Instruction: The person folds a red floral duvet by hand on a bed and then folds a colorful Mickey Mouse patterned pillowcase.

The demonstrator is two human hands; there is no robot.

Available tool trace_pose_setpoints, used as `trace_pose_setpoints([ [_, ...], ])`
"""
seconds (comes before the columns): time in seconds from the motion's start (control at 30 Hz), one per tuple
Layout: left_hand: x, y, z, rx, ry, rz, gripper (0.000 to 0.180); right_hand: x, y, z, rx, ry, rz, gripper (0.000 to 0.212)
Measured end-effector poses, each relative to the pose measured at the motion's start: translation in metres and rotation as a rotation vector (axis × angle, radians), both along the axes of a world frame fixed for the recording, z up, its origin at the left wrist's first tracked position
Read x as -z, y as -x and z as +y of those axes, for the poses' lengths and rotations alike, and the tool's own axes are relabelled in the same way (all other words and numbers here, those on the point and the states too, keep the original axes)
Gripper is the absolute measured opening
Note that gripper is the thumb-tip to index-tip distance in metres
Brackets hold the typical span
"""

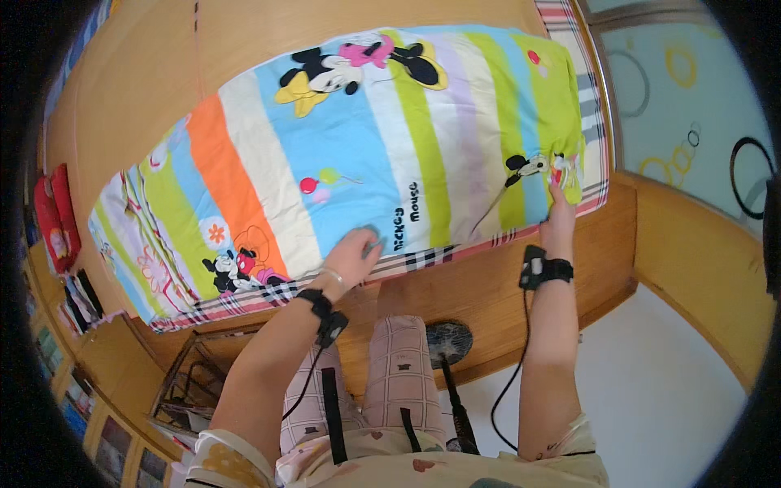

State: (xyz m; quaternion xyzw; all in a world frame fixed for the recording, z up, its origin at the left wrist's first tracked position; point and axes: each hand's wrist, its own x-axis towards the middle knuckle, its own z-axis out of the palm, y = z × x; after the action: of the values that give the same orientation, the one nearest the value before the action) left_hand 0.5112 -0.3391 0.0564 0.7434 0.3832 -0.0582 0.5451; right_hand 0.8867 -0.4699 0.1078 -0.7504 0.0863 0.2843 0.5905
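Note:
A striped quilt (350, 171) in blue, green, orange, white and lilac, printed with cartoon mice, lies spread on the bed. Its surface is slightly wrinkled, with gathered folds at the left end. My left hand (355, 254) rests on the quilt's near edge, thumb apart from the fingers and nothing held in it. At the near right corner, my right hand (560, 213) is closed on the green edge of the quilt. A plaid sheet (443, 259) shows beneath the quilt along the near and right sides. Both wrists carry black straps with small cabled devices.
The wooden bed side (488, 276) stands just in front of my legs. Frosted sliding doors (683, 122) with circle patterns are at the right. A dark metal rack (191, 382) and a black stand (449, 342) are near my legs. Red cushions (57, 215) lie far left.

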Motion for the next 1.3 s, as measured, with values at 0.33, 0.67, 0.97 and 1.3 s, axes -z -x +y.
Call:
trace_pose_setpoints([
  [0.33, -0.047, 0.186, 0.011, -0.637, 0.121, -0.009, 0.015, -0.031, 0.312, 0.141, -1.367, -0.057, -0.801, 0.038],
  [0.67, -0.028, 0.276, 0.024, -0.973, 0.165, 0.014, 0.054, 0.024, 0.412, 0.091, -1.637, 0.054, -0.477, 0.051],
  [0.97, -0.024, 0.172, 0.063, -0.548, -0.424, 0.014, 0.041, 0.015, 0.251, 0.058, -1.141, 0.566, -0.985, 0.073],
  [1.3, 0.004, 0.049, 0.018, -0.806, 1.149, 0.006, 0.049, 0.069, 0.159, -0.004, -1.327, 1.005, -0.813, 0.067],
])
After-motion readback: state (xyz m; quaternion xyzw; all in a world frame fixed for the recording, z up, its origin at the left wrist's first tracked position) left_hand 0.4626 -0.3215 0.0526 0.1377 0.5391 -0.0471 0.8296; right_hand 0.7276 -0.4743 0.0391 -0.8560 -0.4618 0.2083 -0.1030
